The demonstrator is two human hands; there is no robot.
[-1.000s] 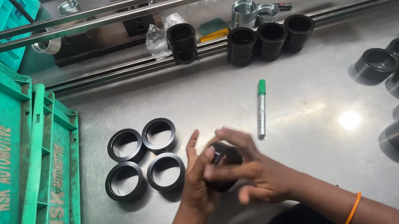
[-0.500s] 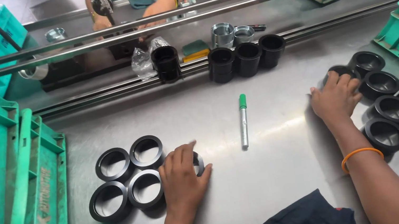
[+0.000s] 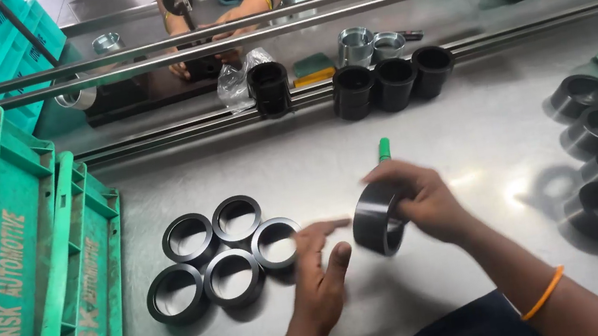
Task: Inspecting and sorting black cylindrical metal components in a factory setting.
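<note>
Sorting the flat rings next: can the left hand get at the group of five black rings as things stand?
Probably yes: the left hand is empty, open and right beside the black rings, with bare table between.

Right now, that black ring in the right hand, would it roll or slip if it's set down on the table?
The black ring looks rigid and glossy, so probably slippery in the right hand. Set on its curved side it would likely roll on the smooth table; laid flat like the five rings, it should sit still.
</note>
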